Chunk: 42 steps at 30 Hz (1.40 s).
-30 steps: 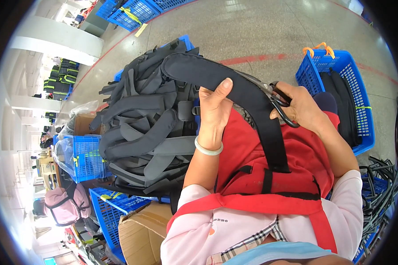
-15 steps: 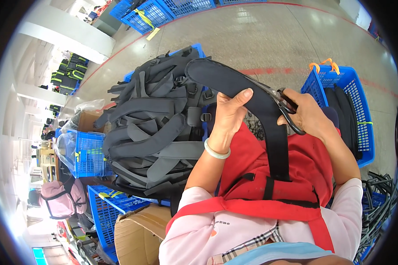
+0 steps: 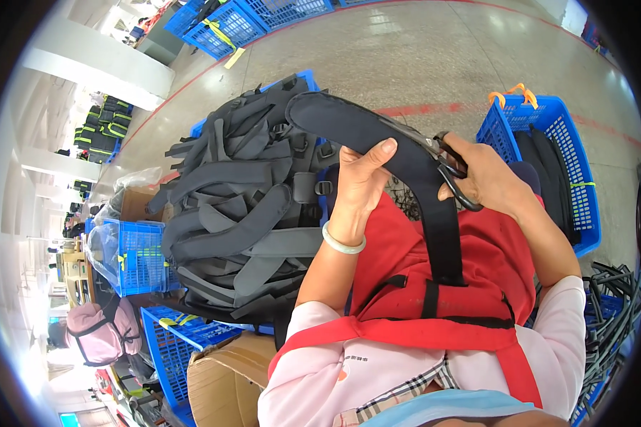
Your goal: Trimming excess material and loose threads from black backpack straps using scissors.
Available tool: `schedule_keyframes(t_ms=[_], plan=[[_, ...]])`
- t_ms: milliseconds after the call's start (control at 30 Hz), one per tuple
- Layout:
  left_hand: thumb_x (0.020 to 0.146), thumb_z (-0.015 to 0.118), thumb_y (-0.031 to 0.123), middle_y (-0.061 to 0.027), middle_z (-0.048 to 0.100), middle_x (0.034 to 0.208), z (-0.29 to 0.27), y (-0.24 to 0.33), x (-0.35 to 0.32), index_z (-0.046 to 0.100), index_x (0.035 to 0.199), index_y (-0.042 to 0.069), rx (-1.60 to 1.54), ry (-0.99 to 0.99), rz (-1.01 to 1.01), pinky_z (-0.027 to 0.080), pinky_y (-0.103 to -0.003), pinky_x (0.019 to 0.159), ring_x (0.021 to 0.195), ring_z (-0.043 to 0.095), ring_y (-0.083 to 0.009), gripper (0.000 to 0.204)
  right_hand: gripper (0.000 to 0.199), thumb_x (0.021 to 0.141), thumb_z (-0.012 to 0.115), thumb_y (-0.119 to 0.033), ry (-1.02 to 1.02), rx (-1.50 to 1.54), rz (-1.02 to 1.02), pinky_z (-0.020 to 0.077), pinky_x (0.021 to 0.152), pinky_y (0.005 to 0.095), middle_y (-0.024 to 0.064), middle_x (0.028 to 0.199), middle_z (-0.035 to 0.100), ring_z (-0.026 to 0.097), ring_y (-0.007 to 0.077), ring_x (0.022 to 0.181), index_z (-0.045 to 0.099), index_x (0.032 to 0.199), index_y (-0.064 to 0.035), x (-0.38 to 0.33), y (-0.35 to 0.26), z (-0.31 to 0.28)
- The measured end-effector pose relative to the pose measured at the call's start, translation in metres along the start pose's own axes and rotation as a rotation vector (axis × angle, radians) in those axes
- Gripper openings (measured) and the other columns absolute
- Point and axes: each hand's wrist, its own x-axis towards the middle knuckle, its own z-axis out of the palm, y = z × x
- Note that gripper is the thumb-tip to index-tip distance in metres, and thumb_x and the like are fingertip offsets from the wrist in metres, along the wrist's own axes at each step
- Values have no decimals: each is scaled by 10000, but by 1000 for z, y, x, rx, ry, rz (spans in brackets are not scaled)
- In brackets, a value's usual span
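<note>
A long black padded strap [image 3: 399,153], curved and rounded at its far end, reaches from my red apron [image 3: 477,249] up and to the left. My left hand [image 3: 367,171] grips the strap at its middle, thumb on top and the other fingers underneath. In my right hand [image 3: 481,174] is a pair of black-handled scissors [image 3: 460,186], fingers wrapped round the handles. The scissor blades lie along the strap's right edge, pointing toward its rounded end. Whether the blades are apart cannot be told.
To the left, a large heap of grey-black padded straps [image 3: 235,192] rises over a blue crate. A blue basket [image 3: 584,206] with dark straps stands at right, above a tangle of thin black strips [image 3: 609,320]. An opened cardboard box [image 3: 224,384] is at lower left.
The whole scene has shifted slightly to the left in view. Both hands keep their hold on the strap and the scissors, with little other difference.
</note>
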Motion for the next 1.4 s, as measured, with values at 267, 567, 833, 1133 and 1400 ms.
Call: schedule_keyframes(t_ms=[267, 567, 833, 1133, 1400], plan=[[817, 701, -18, -51, 683, 934, 21, 2, 15, 654, 987, 35, 52, 40, 27, 536, -314, 797, 843, 655, -158, 184, 493, 739, 800, -299, 56, 49, -94, 414, 641, 349, 137, 737, 532, 453, 201, 668, 516, 998, 10, 10, 12, -5], [808, 708, 23, -73, 670, 893, 67, 64, 44, 641, 997, -30, 665, -149, -153, 520, -295, 754, 833, 648, -167, 207, 295, 779, 770, -96, 390, 589, -219, 390, 661, 229, -29, 821, 487, 445, 54, 738, 510, 918, -72, 11, 23, -10], [701, 791, 74, -95, 538, 969, 21, -15, -38, 557, 1142, 16, 1303, -272, -15, 479, -306, 743, 807, 539, -227, 502, 241, 810, 758, -93, 371, 831, -191, 411, 661, 200, -40, 790, 536, 506, 41, 736, 529, 884, -69, -6, 55, 46], [768, 734, -64, -52, 600, 986, 12, -22, -31, 488, 1115, 14, 868, -139, -155, 489, -237, 792, 901, 573, -95, 432, 216, 901, 665, -209, 316, 870, 12, 466, 591, 222, 4, 719, 566, 571, 76, 636, 540, 902, -33, 0, 59, 62], [830, 677, -49, -32, 550, 1057, -3, -29, -39, 438, 1255, 27, 792, -26, -142, 466, -262, 851, 947, 552, -107, 494, 169, 860, 701, -84, 307, 859, -99, 389, 564, 194, -33, 751, 542, 481, 35, 635, 534, 883, -67, -9, 66, 82]])
